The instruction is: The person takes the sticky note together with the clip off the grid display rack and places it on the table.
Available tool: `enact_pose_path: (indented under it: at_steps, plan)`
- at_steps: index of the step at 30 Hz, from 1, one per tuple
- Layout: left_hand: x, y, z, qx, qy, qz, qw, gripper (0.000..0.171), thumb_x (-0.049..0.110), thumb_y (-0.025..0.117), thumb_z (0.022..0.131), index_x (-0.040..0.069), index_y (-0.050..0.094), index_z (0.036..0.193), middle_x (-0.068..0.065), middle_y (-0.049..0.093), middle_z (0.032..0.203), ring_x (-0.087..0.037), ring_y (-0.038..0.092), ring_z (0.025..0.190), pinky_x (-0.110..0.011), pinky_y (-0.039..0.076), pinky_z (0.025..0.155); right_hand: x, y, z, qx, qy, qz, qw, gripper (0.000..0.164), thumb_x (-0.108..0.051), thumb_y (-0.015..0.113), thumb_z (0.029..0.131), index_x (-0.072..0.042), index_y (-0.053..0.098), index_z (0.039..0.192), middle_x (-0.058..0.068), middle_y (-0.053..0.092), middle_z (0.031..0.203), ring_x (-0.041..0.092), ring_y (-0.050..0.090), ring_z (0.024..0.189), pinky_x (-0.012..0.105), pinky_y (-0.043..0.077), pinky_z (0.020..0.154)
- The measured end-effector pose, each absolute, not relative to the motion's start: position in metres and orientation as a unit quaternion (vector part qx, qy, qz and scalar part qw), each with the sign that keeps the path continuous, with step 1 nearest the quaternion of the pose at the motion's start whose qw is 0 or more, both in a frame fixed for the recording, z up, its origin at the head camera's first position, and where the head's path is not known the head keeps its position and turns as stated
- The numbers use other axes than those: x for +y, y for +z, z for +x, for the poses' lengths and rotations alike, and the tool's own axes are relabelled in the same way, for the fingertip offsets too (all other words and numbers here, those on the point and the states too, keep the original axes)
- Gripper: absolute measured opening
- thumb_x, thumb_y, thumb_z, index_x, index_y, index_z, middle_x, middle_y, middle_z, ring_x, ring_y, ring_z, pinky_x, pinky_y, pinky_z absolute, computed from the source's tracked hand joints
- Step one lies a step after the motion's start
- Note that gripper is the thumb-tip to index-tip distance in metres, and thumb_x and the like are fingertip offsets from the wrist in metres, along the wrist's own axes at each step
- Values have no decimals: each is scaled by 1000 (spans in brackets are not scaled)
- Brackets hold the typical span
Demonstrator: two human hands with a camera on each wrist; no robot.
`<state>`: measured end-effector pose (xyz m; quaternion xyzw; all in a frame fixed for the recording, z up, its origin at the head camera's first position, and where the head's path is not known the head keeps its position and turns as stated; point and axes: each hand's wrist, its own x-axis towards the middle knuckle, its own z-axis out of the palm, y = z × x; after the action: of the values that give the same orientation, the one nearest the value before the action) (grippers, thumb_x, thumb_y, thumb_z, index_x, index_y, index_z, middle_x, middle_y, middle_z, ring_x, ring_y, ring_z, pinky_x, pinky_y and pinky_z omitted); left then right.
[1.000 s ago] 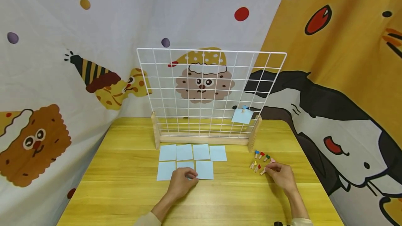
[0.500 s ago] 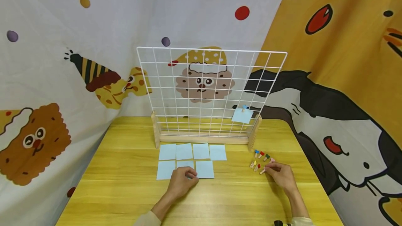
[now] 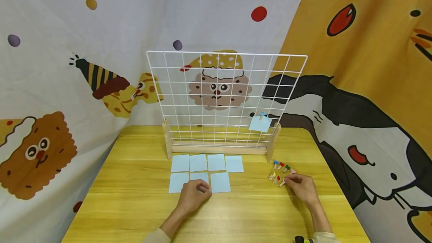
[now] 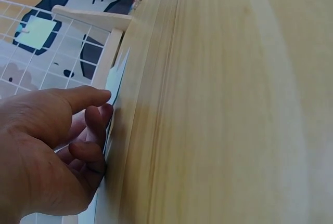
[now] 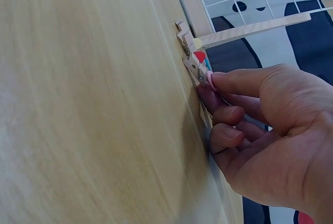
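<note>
My right hand [image 3: 303, 189] pinches a small wooden clothespin with a pink top [image 5: 210, 80] between thumb and forefinger, low over the table at the right. Several more mini clothespins [image 3: 287, 168], with blue, red, green, yellow and pink tops, lie right beside it. My left hand [image 3: 194, 196] rests at the near edge of the light blue paper squares [image 3: 220, 182], its fingers loosely curled and holding nothing. It partly covers the middle square of the near row. These squares lie in two rows, several in the far one and 3 in the near one.
Behind the squares stands a white wire grid [image 3: 226, 53] on a wooden base [image 3: 202, 150]. One blue square [image 3: 260, 124] hangs at its lower right from a blue-topped clothespin. A cartoon-print cloth [image 3: 135, 21] hangs behind the wooden table [image 3: 135, 205].
My left hand has shifted very slightly to the left. The right hand stays at the pink clothespin, and the papers and grid stand as before.
</note>
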<state>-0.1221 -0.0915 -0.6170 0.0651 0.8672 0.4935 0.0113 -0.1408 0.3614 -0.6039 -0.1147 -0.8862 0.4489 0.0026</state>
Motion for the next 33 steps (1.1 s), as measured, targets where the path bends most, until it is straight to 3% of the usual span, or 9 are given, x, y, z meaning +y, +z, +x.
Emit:
enact_pose_path:
  at_steps: [14,24,30,33]
  plan:
    - [-93,-613,-120,857,512,59,1,9,9,89,87,13,86,95,3,84,81,-1,71,70,-21,56,76,362,-606,-141,-893,431,-130,13,24,-23,88,101,-2,86,114,11,86,109,0,69,90,17,55,75]
    - [-94,-613,-128,839,539,68,-21,4,13,88,95,12,86,99,0,84,87,-3,72,74,-20,59,73,359,-596,-138,-882,456,-116,17,32,-25,81,106,-1,81,128,17,83,121,6,71,90,23,59,70]
    - [-93,-608,-141,820,563,98,-30,13,16,85,101,7,86,110,-2,86,96,-5,76,84,-22,63,79,359,-585,-141,-895,440,-45,63,32,-28,77,110,-4,80,130,19,83,124,15,72,87,26,54,62]
    - [-92,-601,-148,815,566,119,-33,17,19,83,103,5,85,114,-4,86,99,-8,77,85,-24,64,81,358,-579,-146,-902,420,-3,102,29,-26,78,110,-4,80,129,20,82,123,12,69,83,27,53,59]
